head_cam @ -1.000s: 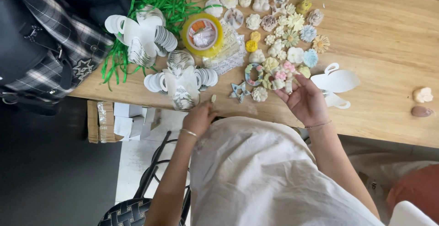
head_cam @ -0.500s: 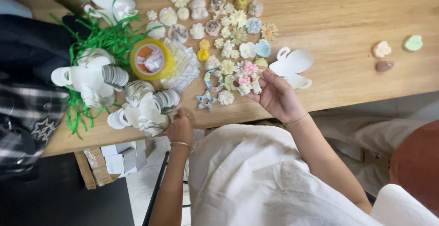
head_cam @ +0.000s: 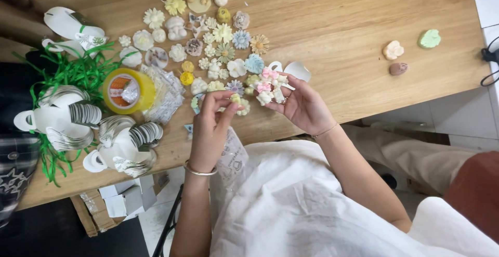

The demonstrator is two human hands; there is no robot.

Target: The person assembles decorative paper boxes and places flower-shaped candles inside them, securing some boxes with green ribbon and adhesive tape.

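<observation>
Your left hand [head_cam: 210, 127] pinches a small pale flower piece [head_cam: 237, 100] between thumb and fingertips, just above the wooden counter [head_cam: 353, 23]. Your right hand [head_cam: 304, 106] cups a cluster of pink-and-white flower pieces [head_cam: 267, 85], fingers curled around it. More small moulded flowers [head_cam: 208, 33] lie spread beyond your hands; a yellow tape roll [head_cam: 128, 90] sits to the left.

**Small moulded flower pieces in both hands**

A pale yellow-green flower piece [head_cam: 236, 101] is pinched at the left fingertips, raised just above the wooden surface [head_cam: 364, 38]. A cluster of pink, white and pale green flower pieces [head_cam: 267, 86] sits on a white card cut-out [head_cam: 296, 71], supported by the right fingers.
</observation>
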